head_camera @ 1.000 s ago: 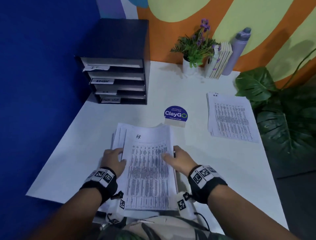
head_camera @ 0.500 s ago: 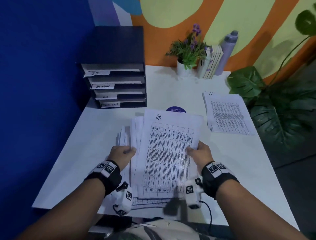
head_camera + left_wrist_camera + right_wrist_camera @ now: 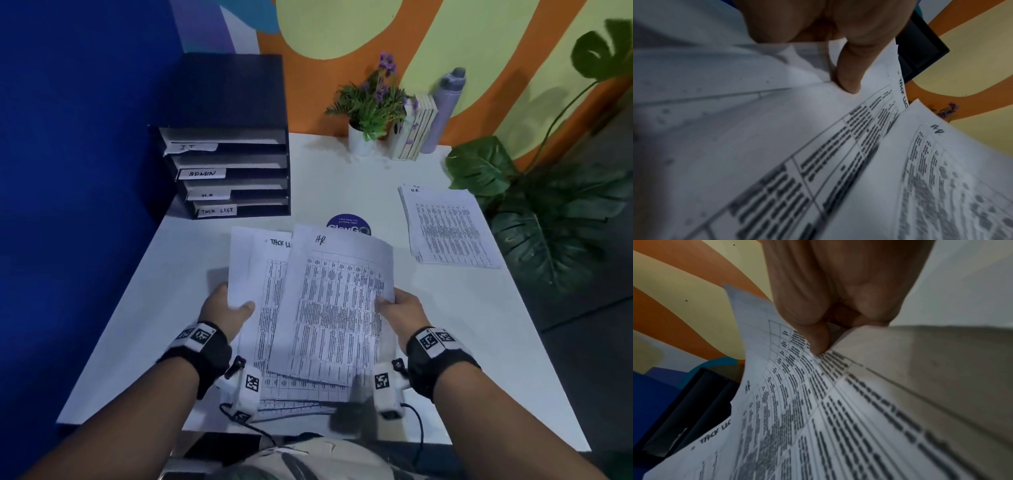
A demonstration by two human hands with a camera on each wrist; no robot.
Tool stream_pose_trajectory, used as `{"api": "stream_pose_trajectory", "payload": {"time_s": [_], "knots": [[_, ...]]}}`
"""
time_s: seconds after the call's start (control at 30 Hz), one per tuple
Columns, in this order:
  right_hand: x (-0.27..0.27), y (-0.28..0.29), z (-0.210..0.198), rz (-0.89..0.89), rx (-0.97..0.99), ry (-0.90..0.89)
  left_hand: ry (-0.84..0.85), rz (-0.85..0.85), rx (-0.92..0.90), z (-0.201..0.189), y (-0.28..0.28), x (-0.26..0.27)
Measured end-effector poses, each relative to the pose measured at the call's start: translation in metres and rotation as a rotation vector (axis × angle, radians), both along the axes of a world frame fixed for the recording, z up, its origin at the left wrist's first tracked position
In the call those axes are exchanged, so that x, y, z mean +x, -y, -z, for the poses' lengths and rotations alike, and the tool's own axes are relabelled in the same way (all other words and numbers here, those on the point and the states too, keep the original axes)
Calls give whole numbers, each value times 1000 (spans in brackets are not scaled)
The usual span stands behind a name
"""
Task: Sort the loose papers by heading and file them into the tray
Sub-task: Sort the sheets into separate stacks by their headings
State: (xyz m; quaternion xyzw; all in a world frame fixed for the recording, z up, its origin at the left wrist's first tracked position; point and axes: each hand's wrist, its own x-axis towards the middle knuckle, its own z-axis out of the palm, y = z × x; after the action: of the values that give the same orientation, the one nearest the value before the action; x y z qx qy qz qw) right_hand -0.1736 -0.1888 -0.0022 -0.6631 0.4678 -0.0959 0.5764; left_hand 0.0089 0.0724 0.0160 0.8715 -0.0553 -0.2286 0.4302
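- Presently, the right hand (image 3: 399,310) pinches the right edge of the white printed sheet headed "HR" (image 3: 337,301), thumb on top, holding it lifted and fanned off the rest.
- The left hand (image 3: 227,310) grips the left edge of the remaining stack of loose white printed papers (image 3: 265,308); its top sheet reads "TASK LI…", the rest covered.
- The dark four-shelf paper tray (image 3: 233,137) stands at the far left of the white table (image 3: 342,178), shelves labelled IT, ADMIN, a faint third tab and TASK LIST.
- A separate white pile headed "H.R." (image 3: 447,228) lies flat, far right, well apart from both hands.
- Risk: the HR sheet bows in a one-edge pinch; a second sheet could cling beneath and be misfiled.
- Risk: the fanned stack is held at one side only and could slip and scatter.
- Risk: the third tab is hard to read, so a wrong shelf is possible.
- Hidden: the fingers under the papers, the lower sheets' headings, the shelves' depth.
- Partly covered: a round blue sticker (image 3: 349,224) behind the sheets; both wrist views are blurred.
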Motion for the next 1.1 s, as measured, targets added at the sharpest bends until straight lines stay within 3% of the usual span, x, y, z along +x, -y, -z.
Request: {"api": "stream_pose_trajectory", "payload": {"time_s": [0.1, 0.3, 0.43, 0.6, 0.73, 0.87, 1.1], "knots": [[5, -9, 3, -56, 53, 27, -7, -16, -72, 0, 6, -7], [1, 4, 6, -17, -111, -106, 22, -52, -62, -1, 13, -14], [-2, 36, -17, -13, -273, -207, 21, -54, -39, 1, 22, -15], [-6, 93, -52, 120, -564, -189, -5, -53, -15, 0, 43, -18], [-7, 139, -64, 65, -764, -285, -34, -54, 10, 3, 59, -18], [-2, 171, -61, 3, -764, -296, -49, -39, 60, 6, 74, -16], [19, 234, -48, -128, -710, -507, -71, -72, 154, 22, 82, -19]]}}
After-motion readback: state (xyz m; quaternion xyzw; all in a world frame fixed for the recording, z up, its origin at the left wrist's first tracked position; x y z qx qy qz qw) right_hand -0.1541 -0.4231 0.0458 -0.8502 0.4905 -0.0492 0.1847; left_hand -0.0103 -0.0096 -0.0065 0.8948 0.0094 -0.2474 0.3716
